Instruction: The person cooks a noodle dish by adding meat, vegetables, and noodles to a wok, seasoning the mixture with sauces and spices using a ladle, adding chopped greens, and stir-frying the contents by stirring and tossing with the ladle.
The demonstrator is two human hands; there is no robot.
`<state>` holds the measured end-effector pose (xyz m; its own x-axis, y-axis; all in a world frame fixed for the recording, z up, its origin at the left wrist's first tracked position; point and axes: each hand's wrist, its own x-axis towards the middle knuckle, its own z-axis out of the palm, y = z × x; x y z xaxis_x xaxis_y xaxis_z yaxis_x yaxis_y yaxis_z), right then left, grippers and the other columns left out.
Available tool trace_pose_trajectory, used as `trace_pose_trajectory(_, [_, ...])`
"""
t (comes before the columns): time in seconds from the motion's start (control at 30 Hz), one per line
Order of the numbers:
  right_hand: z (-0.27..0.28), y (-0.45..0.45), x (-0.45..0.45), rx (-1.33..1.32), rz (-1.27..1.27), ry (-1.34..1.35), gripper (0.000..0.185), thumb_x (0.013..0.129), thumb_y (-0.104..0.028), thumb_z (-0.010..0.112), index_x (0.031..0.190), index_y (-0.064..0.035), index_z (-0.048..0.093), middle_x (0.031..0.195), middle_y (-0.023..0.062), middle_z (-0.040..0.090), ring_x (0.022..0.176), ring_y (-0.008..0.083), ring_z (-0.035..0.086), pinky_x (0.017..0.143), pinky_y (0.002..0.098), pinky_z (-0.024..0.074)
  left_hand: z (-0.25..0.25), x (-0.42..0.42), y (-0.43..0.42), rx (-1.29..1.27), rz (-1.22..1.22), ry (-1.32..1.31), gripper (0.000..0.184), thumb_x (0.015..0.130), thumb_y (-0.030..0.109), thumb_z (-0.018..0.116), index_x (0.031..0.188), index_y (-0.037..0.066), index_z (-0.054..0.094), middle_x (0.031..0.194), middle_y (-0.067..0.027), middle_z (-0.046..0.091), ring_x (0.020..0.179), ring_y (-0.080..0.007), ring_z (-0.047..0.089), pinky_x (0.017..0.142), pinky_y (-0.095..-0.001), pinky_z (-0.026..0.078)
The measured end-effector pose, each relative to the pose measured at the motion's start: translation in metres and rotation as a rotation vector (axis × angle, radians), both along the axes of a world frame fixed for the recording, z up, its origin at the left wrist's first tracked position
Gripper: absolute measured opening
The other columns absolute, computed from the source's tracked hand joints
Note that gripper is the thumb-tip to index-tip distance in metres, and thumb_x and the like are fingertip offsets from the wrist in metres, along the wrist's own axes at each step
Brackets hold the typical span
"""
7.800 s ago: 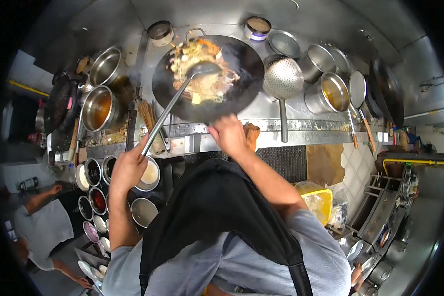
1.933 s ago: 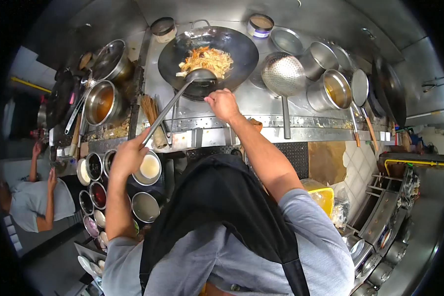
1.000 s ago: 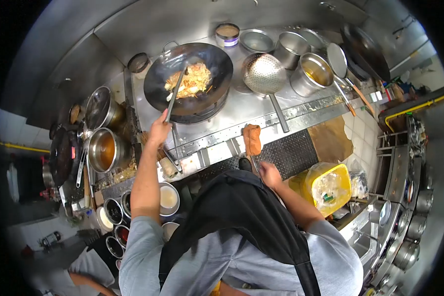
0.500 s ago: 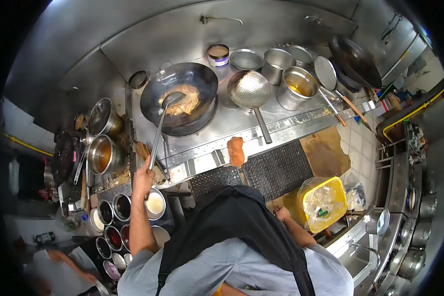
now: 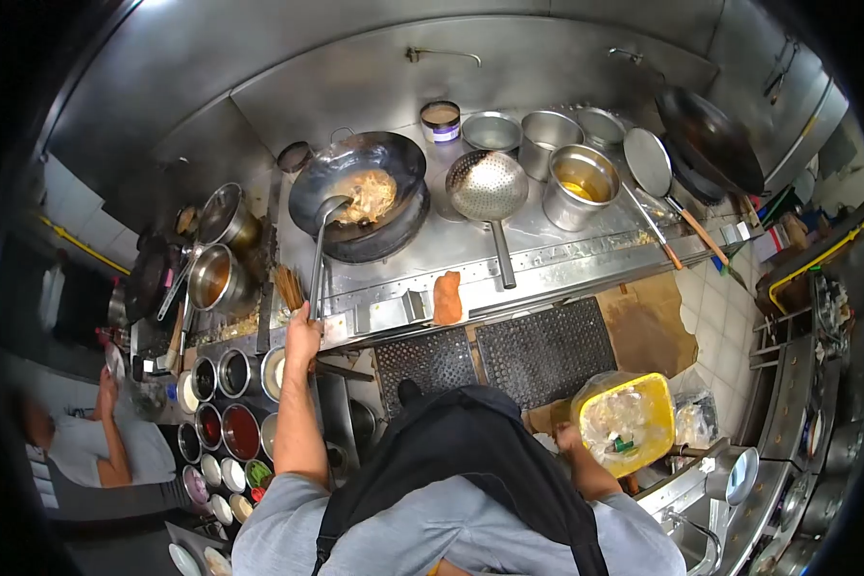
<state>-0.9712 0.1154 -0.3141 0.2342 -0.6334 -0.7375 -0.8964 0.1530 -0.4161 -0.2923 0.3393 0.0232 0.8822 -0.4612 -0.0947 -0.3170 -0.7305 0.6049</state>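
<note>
My left hand (image 5: pixel 303 336) is closed around the end of a long-handled ladle (image 5: pixel 318 264). The ladle's bowl rests inside a dark wok (image 5: pixel 403 173), against the left side of some light brown food (image 5: pixel 370 195). My right hand (image 5: pixel 568 439) hangs low beside the black apron (image 5: pixel 451 442), close to a yellow bin (image 5: pixel 671 422) with waste in it. Its fingers are mostly hidden, and a small whitish patch shows beside it. A perforated strainer (image 5: pixel 487 187) lies on the steel stove top right of the wok.
An orange cloth (image 5: pixel 446 298) lies on the stove's front edge. Metal pots (image 5: pixel 581 182) stand behind, right of the strainer. Sauce containers (image 5: pixel 241 430) crowd the lower left. Another person (image 5: pixel 115 446) is at far left. Rubber mats (image 5: pixel 545 341) cover the floor.
The ladle's bowl has shifted to the left side of the food, and its handle stands steeper. The view has turned slightly. The other person's arm at left is raised more.
</note>
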Motion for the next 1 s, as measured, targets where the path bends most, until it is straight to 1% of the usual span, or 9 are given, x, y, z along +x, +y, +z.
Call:
trace_pose_trajectory(0.2, [-0.027,0.024,-0.049,0.104,0.016,0.025,0.041,0.087,-0.029,0.061,0.12,-0.0066,0.069,0.121,0.0173,0.07,0.115,0.0338,0.065,0.1,0.0389,0.0499,0.024,-0.032,-0.013,-0.118,0.047,0.075,0.06,0.089,0.012,0.068,0.145,0.0,0.05,0.112,-0.0219,0.071,0.103,-0.0281,0.069,0.094,-0.0356,0.05])
trace_pose_trajectory(0.23, [-0.029,0.026,-0.05,0.072,0.047,0.003,0.033,0.089,-0.025,0.059,0.113,-0.0056,0.069,0.108,0.014,0.069,0.098,0.0292,0.065,0.084,0.0379,0.0501,0.025,-0.033,-0.013,-0.13,-0.003,-0.035,0.061,0.09,0.01,0.068,0.147,0.001,0.048,0.095,-0.0155,0.072,0.082,-0.0218,0.068,0.079,-0.0333,0.053])
trace_pose_trajectory(0.3, [-0.031,0.023,-0.043,0.0,0.104,-0.04,0.022,0.092,-0.017,0.054,0.1,-0.0036,0.069,0.08,0.0074,0.069,0.064,0.02,0.064,0.053,0.036,0.0504,0.041,-0.039,-0.016,-0.117,0.013,0.051,0.061,0.09,0.01,0.068,0.147,0.001,0.048,0.086,-0.0118,0.069,0.069,-0.0189,0.064,0.068,-0.0328,0.052])
trace_pose_trajectory(0.37, [-0.044,0.011,-0.031,-0.096,0.081,-0.115,0.023,0.092,-0.017,0.055,0.103,-0.0032,0.069,0.082,0.0083,0.069,0.065,0.0204,0.064,0.052,0.0361,0.0508,0.041,-0.035,-0.015,-0.147,-0.02,0.048,0.062,0.09,0.009,0.067,0.148,0.001,0.047,0.071,-0.0058,0.062,0.052,-0.0132,0.053,0.053,-0.0312,0.047])
trace_pose_trajectory(0.47, [-0.045,-0.007,0.0,-0.18,0.006,-0.153,0.021,0.094,-0.012,0.056,0.111,-0.0036,0.065,0.082,0.0072,0.068,0.066,0.0198,0.064,0.053,0.0359,0.0512,0.06,-0.029,-0.01,-0.015,-0.056,0.199,0.062,0.088,0.008,0.068,0.147,0.001,0.048,0.073,-0.0079,0.065,0.052,-0.0142,0.054,0.055,-0.0317,0.049])
trace_pose_trajectory(0.63, [-0.029,-0.035,0.046,-0.15,-0.055,-0.226,0.022,0.097,-0.008,0.055,0.118,-0.0055,0.06,0.081,0.0048,0.064,0.067,0.0177,0.061,0.057,0.0335,0.0511,0.07,-0.01,-0.018,0.126,-0.128,0.016,0.059,0.086,0.006,0.063,0.144,0.002,0.052,0.101,-0.0229,0.073,0.093,-0.0315,0.071,0.085,-0.0383,0.052])
trace_pose_trajectory(0.73, [-0.028,-0.033,0.058,-0.202,-0.155,-0.271,0.021,0.096,-0.008,0.055,0.116,-0.0047,0.06,0.081,0.005,0.064,0.069,0.017,0.061,0.063,0.0319,0.0516,0.043,0.005,-0.022,-0.037,-0.093,-0.055,0.059,0.087,0.006,0.061,0.144,0.002,0.052,0.098,-0.0221,0.072,0.089,-0.028,0.07,0.085,-0.0383,0.053])
trace_pose_trajectory(0.87, [-0.012,-0.008,0.069,-0.212,-0.184,-0.102,0.027,0.094,-0.015,0.061,0.118,-0.0021,0.063,0.09,0.0079,0.072,0.077,0.0164,0.067,0.068,0.0294,0.0526,0.057,0.014,-0.048,-0.391,-0.04,0.239,0.063,0.091,0.001,0.061,0.152,0.003,0.042,0.071,-0.0002,0.057,0.052,-0.0077,0.049,0.048,-0.0263,0.043])
trace_pose_trajectory(1.0, [0.034,0.022,0.096,-0.113,-0.176,0.013,0.034,0.092,-0.018,0.062,0.122,-0.0023,0.064,0.091,0.0093,0.073,0.075,0.0186,0.069,0.067,0.0315,0.0543,0.07,0.038,-0.077,-0.598,-0.099,0.401,0.064,0.094,0.0,0.054,0.155,0.003,0.034,0.067,0.0019,0.054,0.046,-0.0075,0.046,0.043,-0.0246,0.039])
